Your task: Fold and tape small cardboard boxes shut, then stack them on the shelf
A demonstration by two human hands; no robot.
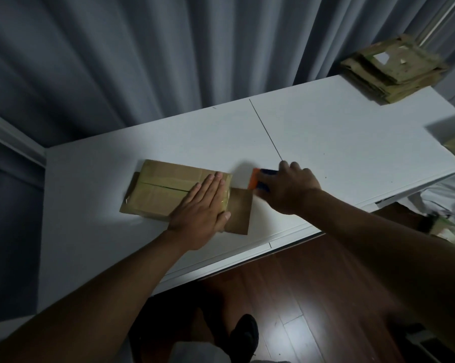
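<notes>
Cardboard box [168, 189], flat on white table [339, 137], seam taped; one flap [238, 210] lying open beyond the fingertips. Left hand [202, 208] flat on box, fingers [216, 187] straight, pressed together. Right hand [290, 189] gripping orange-blue tape dispenser [260, 180], fingers curled round it, just beside flap. Flattened cardboard stack [394, 69] well apart, at table's far corner.

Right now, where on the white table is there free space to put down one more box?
The widest bare patch lies between the thin seam line and the stack of flat cardboard at the far right corner. A narrower strip runs behind the box, toward the curtain. It is crowded at the front: left hand on the box, right hand on the tape dispenser.
</notes>
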